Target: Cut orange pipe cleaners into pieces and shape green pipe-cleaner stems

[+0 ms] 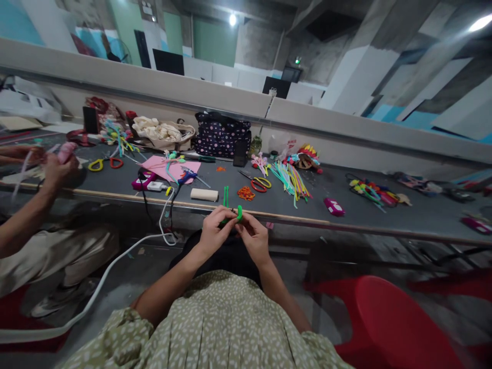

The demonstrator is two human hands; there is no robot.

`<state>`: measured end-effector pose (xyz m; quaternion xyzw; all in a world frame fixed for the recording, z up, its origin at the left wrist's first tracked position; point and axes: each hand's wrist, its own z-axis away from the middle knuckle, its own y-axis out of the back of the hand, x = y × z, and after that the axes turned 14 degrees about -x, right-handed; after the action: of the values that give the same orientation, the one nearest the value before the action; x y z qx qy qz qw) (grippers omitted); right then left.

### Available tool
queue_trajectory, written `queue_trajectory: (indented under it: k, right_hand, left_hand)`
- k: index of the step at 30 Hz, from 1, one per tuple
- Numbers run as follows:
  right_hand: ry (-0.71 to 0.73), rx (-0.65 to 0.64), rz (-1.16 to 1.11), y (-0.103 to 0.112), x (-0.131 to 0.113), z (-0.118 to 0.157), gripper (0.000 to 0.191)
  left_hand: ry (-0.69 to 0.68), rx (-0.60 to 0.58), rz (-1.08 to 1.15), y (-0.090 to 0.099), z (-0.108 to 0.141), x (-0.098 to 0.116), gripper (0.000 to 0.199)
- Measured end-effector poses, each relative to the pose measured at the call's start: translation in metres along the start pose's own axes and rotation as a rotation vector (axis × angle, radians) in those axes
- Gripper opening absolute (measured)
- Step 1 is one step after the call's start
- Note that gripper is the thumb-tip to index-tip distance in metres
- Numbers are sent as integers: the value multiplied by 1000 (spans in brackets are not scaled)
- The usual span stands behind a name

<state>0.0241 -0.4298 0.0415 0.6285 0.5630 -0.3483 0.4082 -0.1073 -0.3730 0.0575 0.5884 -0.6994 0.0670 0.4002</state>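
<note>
Both hands meet at the table's front edge around a bent green pipe cleaner. My left hand pinches it from one side, fingers closed. From the other side my right hand grips it between thumb and fingertips. Just beyond, two straight green pipe cleaners lie side by side. A white cylindrical roll rests to their left, and a small heap of orange pieces to their right. Scissors with red and yellow handles lie behind the heap.
A blue glue gun sits by pink paper on the left. Bundled pipe cleaners lie right of the scissors. A co-worker's hands work at far left. A white cable hangs beside me; a red stool stands right.
</note>
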Motion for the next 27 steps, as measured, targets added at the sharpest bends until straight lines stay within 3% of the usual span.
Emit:
queue_trajectory:
  k: [14,22,27]
  right_hand:
    - [-50,93,83,-1,-6,-2,25]
    - [-143,63,295,2,-4,3,13]
    - [-152,-9,363,10,-8,7,9]
  left_hand:
    - [-62,-45,-155,-1,4,-1,6]
    - [-63,25,-361,7,3,-10,5]
    - [12,64,-282,19,2,-11,7]
